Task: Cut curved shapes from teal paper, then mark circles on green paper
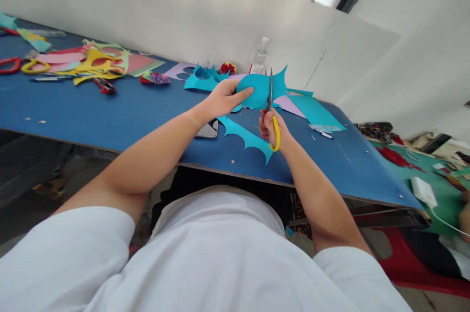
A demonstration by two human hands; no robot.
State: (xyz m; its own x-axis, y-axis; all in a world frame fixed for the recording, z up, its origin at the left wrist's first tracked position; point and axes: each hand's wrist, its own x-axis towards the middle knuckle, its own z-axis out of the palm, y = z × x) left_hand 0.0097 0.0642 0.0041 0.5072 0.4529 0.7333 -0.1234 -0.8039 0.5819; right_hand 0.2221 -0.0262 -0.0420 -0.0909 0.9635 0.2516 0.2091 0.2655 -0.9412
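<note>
My left hand [226, 99] pinches a sheet of turquoise paper [255, 90] by its rounded left part, thumb on top. The paper's right end runs out into pointed tips. In my right hand [270, 123] is a pair of scissors [275, 134] with yellow handles, its blades upward and slightly apart at the paper, right of my left thumb. A scalloped turquoise offcut [249, 139] lies on the blue table below my hands. Partly under my left forearm lies a phone-like flat object [208, 130]. Another cut turquoise piece [200, 82] rests behind my left hand.
Behind the paper stands a clear bottle [260, 57] near the wall. Turquoise sheets [317, 111] and a pen [325, 134] lie at right. Coloured scraps [99, 62], a red-handled cutter [105, 85] and yellow scissors [35, 66] are at left. A green table [407, 165] adjoins at right.
</note>
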